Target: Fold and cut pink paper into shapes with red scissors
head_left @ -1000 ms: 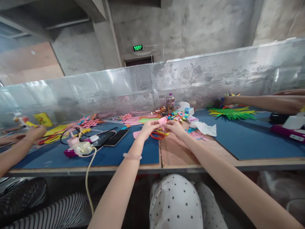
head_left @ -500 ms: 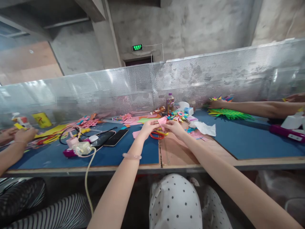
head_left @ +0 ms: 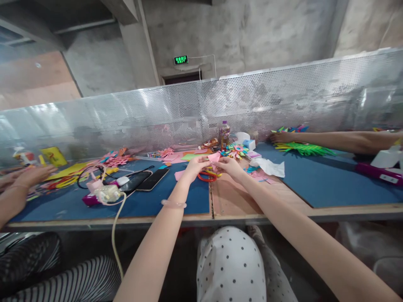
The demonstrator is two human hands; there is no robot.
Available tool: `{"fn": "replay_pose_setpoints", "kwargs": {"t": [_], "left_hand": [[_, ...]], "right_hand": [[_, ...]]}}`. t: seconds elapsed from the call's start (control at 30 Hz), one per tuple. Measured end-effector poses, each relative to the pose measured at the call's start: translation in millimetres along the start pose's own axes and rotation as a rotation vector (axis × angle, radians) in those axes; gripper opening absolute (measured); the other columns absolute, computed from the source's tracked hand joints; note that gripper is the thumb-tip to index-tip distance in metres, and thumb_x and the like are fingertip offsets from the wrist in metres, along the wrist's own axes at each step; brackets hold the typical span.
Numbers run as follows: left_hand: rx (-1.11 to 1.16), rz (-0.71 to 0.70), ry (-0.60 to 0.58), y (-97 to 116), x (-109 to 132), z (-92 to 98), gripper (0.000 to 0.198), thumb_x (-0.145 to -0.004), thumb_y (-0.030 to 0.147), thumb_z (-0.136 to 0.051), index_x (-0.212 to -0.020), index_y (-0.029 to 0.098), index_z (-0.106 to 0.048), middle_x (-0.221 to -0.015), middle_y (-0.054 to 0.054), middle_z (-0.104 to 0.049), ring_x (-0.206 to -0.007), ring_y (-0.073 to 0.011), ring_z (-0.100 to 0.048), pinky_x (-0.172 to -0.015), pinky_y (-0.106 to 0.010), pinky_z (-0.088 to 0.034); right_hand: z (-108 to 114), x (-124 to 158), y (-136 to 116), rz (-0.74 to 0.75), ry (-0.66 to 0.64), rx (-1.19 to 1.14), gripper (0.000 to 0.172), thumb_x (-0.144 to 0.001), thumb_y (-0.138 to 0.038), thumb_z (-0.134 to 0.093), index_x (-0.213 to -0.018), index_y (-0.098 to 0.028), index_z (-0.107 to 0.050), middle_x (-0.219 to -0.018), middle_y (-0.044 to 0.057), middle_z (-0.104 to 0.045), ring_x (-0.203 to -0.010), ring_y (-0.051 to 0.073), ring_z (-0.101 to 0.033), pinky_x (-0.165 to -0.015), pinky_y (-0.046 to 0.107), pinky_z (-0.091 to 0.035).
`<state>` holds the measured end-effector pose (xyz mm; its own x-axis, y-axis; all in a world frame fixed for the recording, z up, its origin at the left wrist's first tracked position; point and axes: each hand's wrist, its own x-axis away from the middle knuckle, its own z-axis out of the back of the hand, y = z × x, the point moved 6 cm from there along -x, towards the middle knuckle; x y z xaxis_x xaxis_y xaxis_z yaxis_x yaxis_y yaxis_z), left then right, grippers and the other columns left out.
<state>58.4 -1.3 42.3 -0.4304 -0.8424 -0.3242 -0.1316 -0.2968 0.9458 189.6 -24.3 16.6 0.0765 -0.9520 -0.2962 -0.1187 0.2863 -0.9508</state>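
A small folded piece of pink paper (head_left: 214, 158) is held up between my two hands, above the middle of the table. My left hand (head_left: 197, 166) pinches its left side, a pale bangle on that wrist. From the right, my right hand (head_left: 229, 165) grips the same paper with fingers closed. Below the hands lie red-handled scissors (head_left: 207, 176), partly hidden by my left hand. Just behind my right hand sits a many-coloured paper flower (head_left: 237, 151).
A drink bottle (head_left: 224, 135) stands by the perforated metal screen (head_left: 252, 98). White tissue (head_left: 270, 167) lies to the right, a phone (head_left: 153, 179) and a plugged power strip (head_left: 91, 199) to the left. Co-workers' hands work at both sides, near green paper strips (head_left: 304, 148) on the right.
My hands stay on the pink paper, nearly unmoved. The left co-worker's hands have shifted right and lie lower over the table. The right co-worker's hand has moved slightly left.
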Motion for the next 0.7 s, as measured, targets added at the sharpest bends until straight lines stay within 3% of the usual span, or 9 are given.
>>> {"fn": "replay_pose_setpoints", "kwargs": {"t": [0.17,0.37,0.7], "left_hand": [[-0.026,-0.009,0.024,-3.8,-2.0,4.6,0.033,-0.062,0.018,-0.07,-0.093,0.009,-0.062,-0.09,-0.01,-0.066,-0.075,-0.0162,-0.063,-0.074,-0.032,-0.049],[-0.043,-0.019,0.059,-6.2,-3.6,7.7,0.035,-0.06,0.017,-0.071,-0.094,0.009,-0.063,-0.092,-0.011,-0.066,-0.073,-0.0153,-0.063,-0.072,-0.031,-0.049],[-0.054,-0.021,0.016,-5.7,-3.6,5.7,0.039,-0.06,0.019,-0.072,-0.097,0.009,-0.065,-0.094,-0.013,-0.067,-0.077,-0.0183,-0.064,-0.076,-0.034,-0.049]], "right_hand": [[-4.7,-2.0,11.2,-0.073,-0.092,-0.002,0.031,-0.068,-0.042,-0.07,-0.072,-0.014,-0.059,-0.067,0.006,-0.067,-0.059,0.014,-0.064,-0.054,0.023,-0.053],[-6.7,2.4,8.3,-0.088,-0.065,0.065,0.029,-0.067,-0.039,-0.072,-0.073,-0.014,-0.06,-0.068,0.006,-0.067,-0.061,0.013,-0.063,-0.051,0.02,-0.052],[-5.4,1.3,8.7,-0.082,-0.055,0.038,0.026,-0.064,-0.034,-0.075,-0.073,-0.012,-0.064,-0.068,0.006,-0.067,-0.059,0.013,-0.063,-0.05,0.02,-0.052]]}}
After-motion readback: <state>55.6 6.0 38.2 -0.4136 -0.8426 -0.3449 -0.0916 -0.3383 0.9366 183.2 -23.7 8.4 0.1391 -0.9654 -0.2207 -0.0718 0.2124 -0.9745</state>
